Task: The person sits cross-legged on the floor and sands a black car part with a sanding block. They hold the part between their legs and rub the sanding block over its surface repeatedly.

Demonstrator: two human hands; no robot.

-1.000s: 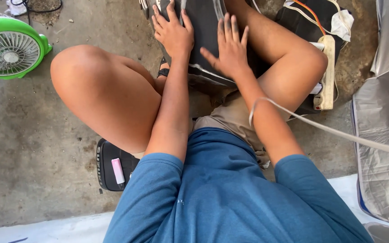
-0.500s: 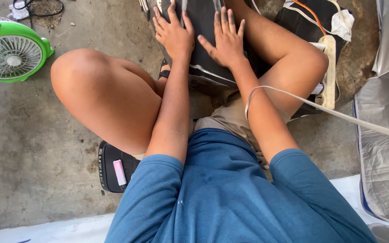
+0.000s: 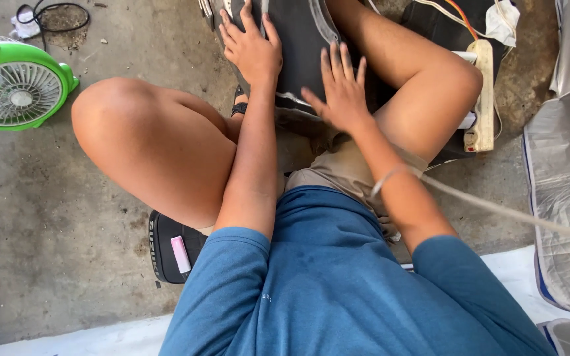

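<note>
Head view, looking straight down on a seated person in a blue shirt [image 3: 338, 290], knees apart, on a concrete floor [image 3: 41, 231]. Left hand [image 3: 253, 47] lies flat, palm down, on a dark padded object [image 3: 298, 39] at top centre of the frame; fingers slightly spread and extended, gripping nothing. Right hand [image 3: 342, 92] rests palm down just below and to the right on the same object, fingers fanned apart, thumb out to the left, also gripping nothing. The dark object sits between the knees; its upper part is cut off by the top edge, its lower part hidden by hands and forearms, so its kind cannot be made out. A pale trim strip [image 3: 321, 23] runs along it. A light cord [image 3: 496, 209] loops around the right forearm and runs off the right edge. Green fan [image 3: 14, 89] on the floor at upper left, partly cropped. White power strip [image 3: 481, 95] by the right knee, with coloured wires above it near the top edge. Black flat item with a pink tag [image 3: 173, 247] half hidden under the left thigh. Grey sheeting [image 3: 565, 198] along the right edge, cropped.
</note>
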